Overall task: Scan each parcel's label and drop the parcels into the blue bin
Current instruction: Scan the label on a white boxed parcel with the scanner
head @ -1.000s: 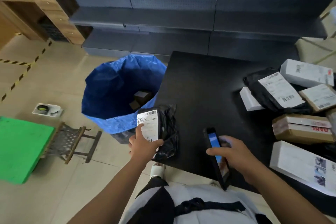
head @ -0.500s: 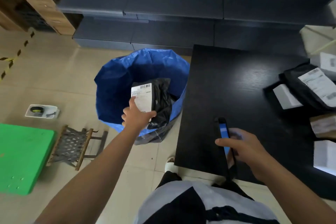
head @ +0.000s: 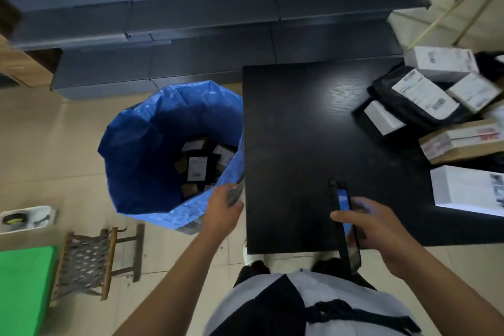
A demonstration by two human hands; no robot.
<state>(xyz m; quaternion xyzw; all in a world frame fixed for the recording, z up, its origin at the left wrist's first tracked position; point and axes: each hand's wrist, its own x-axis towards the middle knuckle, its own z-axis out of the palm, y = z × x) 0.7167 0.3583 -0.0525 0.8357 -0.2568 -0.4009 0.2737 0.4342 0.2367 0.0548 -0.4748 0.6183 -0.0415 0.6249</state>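
The blue bin (head: 141, 144) stands on the floor left of the black table (head: 294, 150). Several parcels lie at its bottom, among them a black bag parcel (head: 197, 168) with a white label facing up. My left hand (head: 222, 209) hovers at the bin's near right rim, fingers relaxed, holding nothing. My right hand (head: 373, 229) grips a dark phone scanner (head: 344, 222) with a lit blue screen over the table's front edge. More parcels are heaped at the table's right: a black bag (head: 417, 98) with a label, white boxes (head: 439, 61) and a brown carton (head: 461, 144).
Grey shelving (head: 204, 22) runs behind the bin and table. On the floor at left are a small woven stool (head: 90, 259), a green board (head: 24, 289) and a white tray (head: 26, 217) holding a tape roll. A wooden cabinet (head: 24, 65) is at far left.
My left hand carried the black bag parcel from the table's edge over the bin and let it go. The parcel now lies inside the bin and the hand has drawn back to the rim.
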